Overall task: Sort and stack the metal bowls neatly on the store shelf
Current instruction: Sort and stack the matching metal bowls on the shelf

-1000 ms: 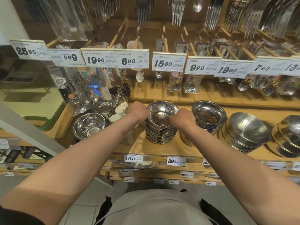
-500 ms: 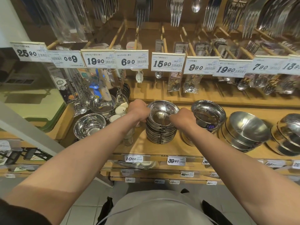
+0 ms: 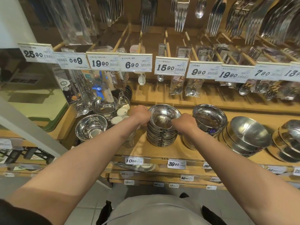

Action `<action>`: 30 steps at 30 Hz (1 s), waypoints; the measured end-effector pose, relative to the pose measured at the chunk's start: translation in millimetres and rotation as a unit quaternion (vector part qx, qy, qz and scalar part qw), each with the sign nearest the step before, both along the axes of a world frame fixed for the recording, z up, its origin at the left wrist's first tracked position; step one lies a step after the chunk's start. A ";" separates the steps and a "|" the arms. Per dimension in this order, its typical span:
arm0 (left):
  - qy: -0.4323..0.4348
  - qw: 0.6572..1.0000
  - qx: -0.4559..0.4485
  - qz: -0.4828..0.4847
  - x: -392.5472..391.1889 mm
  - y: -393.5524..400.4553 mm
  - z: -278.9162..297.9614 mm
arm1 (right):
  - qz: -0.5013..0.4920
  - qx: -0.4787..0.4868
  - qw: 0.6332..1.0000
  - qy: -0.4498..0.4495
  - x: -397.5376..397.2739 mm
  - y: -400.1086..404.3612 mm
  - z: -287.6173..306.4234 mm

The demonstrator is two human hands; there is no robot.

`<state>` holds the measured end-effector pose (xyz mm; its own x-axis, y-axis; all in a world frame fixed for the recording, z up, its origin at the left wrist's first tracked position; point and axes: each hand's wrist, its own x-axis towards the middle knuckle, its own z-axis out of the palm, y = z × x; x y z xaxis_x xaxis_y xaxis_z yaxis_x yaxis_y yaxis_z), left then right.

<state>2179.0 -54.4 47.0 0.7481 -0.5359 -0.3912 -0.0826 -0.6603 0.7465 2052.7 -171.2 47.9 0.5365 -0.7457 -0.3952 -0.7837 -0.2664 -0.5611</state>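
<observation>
A tall stack of small shiny metal bowls (image 3: 163, 133) stands on the wooden shelf (image 3: 162, 151) in front of me. My left hand (image 3: 140, 115) grips the stack's left rim and my right hand (image 3: 184, 124) grips its right rim, fingers curled over the top bowl's edge. To the right stand another stack of deeper bowls (image 3: 209, 117) and larger bowls lying tilted (image 3: 246, 135). Left of my hands, a single bowl (image 3: 90, 127) and a low bowl stack (image 3: 104, 107) sit near the shelf's end.
White cups (image 3: 121, 114) stand just left of my left hand. Packaged cutlery (image 3: 177, 85) hangs on pegs above, behind a row of price tags (image 3: 171, 68). More bowls (image 3: 290, 138) sit at the far right. Lower shelves with price labels (image 3: 176, 164) jut out below.
Hardly anything moved; both hands stay on the rims of the middle bowl stack, and the view shifted only slightly.
</observation>
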 end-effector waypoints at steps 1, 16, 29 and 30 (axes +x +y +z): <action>0.005 1.000 -0.004 0.005 -0.9 -0.3 -1.0 | -0.003 0.002 1.000 -0.003 -0.1 -0.4 -0.5; -0.015 0.999 -0.008 0.033 -3.7 -2.4 -7.0 | 0.005 -0.035 0.999 -0.011 4.2 -3.6 -11.3; 0.104 0.991 -0.077 0.036 -14.0 6.6 -18.5 | -0.103 0.141 0.972 -0.157 -6.4 12.4 -22.0; 0.097 0.991 -0.090 0.037 -15.5 7.8 -22.2 | -0.116 0.152 0.964 -0.182 -8.2 13.7 -25.9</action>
